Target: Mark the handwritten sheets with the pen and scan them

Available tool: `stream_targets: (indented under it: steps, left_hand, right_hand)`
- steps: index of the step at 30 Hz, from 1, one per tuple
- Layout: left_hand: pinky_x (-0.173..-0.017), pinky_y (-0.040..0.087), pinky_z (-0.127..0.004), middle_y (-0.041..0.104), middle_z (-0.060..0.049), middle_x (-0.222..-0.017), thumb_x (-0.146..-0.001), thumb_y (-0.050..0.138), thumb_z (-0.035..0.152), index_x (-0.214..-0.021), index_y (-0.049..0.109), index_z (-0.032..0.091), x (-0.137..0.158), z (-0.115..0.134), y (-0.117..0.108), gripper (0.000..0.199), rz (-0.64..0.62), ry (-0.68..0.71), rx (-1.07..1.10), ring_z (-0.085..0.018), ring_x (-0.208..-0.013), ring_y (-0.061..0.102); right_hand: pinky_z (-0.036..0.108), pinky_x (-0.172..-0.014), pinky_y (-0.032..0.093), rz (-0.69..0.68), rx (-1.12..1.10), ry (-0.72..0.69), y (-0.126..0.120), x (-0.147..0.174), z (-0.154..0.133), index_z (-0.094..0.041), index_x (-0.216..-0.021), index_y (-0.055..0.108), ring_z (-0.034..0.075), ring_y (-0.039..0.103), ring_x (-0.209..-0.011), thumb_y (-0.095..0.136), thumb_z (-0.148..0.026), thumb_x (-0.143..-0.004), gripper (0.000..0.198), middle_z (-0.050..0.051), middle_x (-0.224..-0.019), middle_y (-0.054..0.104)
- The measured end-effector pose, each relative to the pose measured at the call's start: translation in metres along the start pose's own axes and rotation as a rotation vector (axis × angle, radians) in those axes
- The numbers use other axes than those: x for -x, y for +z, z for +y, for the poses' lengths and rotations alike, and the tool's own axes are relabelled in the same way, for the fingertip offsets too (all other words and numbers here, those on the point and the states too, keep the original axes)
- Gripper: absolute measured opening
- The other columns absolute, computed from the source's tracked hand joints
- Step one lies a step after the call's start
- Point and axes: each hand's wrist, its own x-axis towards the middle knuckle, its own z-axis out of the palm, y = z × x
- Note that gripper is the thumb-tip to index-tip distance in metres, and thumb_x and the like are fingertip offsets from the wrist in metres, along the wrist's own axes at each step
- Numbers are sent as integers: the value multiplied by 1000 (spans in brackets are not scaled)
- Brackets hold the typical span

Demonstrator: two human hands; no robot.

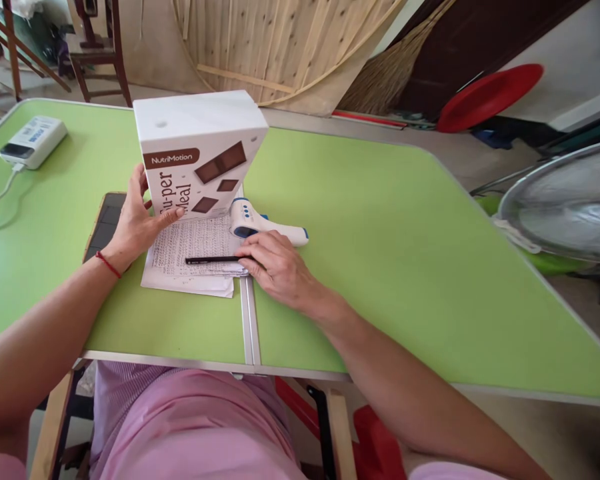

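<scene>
A white and brown NutriMotion meal box (205,143) stands upright on a stack of handwritten paper sheets (190,283). My left hand (139,220) grips its lower left edge, thumb across the front face and the other fingers at the side, partly hidden. A black pen (211,260) lies across the sheets, its right end pinched between the thumb and fingers of my right hand (277,267). Just beyond that hand, a white and blue infrared thermometer (265,223) rests on its side, touching or very near the paper and the box. A dark phone-like slab (106,223) lies partly under my left hand.
The green folding table (405,267) has a metal seam (249,320) near my right hand. A white power bank (34,141) with a cable sits at the far left. Past the right edge stand a fan (570,207) and a red basin (490,100).
</scene>
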Motion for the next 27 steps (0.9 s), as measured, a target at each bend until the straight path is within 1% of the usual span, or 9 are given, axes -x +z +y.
stream_targets:
  steps: [4, 10, 13, 15, 18, 20, 22, 24, 27]
  left_hand:
    - [-90, 60, -38, 50, -18, -142, -93, 67, 45, -145, 29, 23, 0, -1, 0, 68, 64, -75, 64, -27, -128, 55]
    - [-90, 61, -42, 62, -15, -132, -87, 72, 54, -132, 50, 20, 3, 24, -7, 61, 137, -126, 219, -30, -119, 62]
    - [-99, 58, -46, 67, -13, -127, -81, 75, 61, -120, 60, 20, 2, 34, -9, 58, 169, -174, 398, -32, -118, 64]
    - [-102, 56, -47, 69, -11, -125, -80, 76, 62, -115, 64, 20, 2, 38, -9, 56, 162, -203, 481, -32, -118, 65]
    - [-100, 57, -47, 71, -10, -121, -78, 78, 60, -113, 67, 20, 2, 42, -8, 54, 143, -230, 527, -33, -115, 66]
    - [-97, 58, -46, 71, -10, -122, -76, 80, 59, -113, 68, 19, 2, 43, -8, 55, 147, -239, 540, -33, -113, 67]
    - [-97, 58, -46, 70, -11, -125, -75, 82, 58, -114, 69, 18, 2, 45, -8, 57, 145, -250, 557, -33, -114, 67]
    - [-96, 58, -45, 70, -11, -125, -75, 82, 57, -114, 70, 18, 3, 46, -8, 57, 134, -268, 585, -33, -114, 67]
    - [-92, 60, -44, 73, -11, -119, -77, 80, 56, -113, 70, 18, 3, 48, -7, 53, 118, -302, 639, -33, -108, 69]
  right_hand:
    - [41, -78, 50, -89, -50, -48, 0, 1, -3, -21, -98, 72, 23, 62, -84, 57, -20, -96, 15, 7, -89, 70]
    - [40, -74, 52, 20, -100, -68, 3, 0, -3, -19, -95, 72, 22, 64, -80, 60, -24, -94, 13, 7, -86, 70]
    - [42, -80, 54, 196, -39, 72, 2, -1, 6, -19, -95, 71, 24, 65, -86, 54, -23, -94, 18, 8, -89, 70]
    - [49, -89, 53, 253, 80, 220, 1, -1, 14, -18, -106, 69, 28, 64, -100, 50, -19, -91, 24, 13, -103, 70]
    - [58, -98, 48, 118, 205, 335, 3, 1, 28, -14, -126, 62, 35, 60, -115, 52, -19, -84, 43, 18, -122, 67]
    - [59, -97, 48, 4, 212, 357, 5, 4, 35, -13, -131, 59, 35, 62, -110, 51, -20, -85, 47, 18, -118, 69]
    - [58, -91, 52, -27, 172, 401, 4, 5, 39, -13, -132, 59, 34, 64, -102, 51, -24, -89, 46, 17, -109, 71]
    - [53, -83, 56, 58, 79, 478, 0, 5, 40, -13, -134, 57, 32, 65, -97, 55, -30, -90, 48, 17, -107, 70]
    - [44, -71, 59, 340, -153, 573, -14, -1, 28, -20, -127, 60, 26, 67, -85, 66, -39, -85, 47, 12, -104, 71]
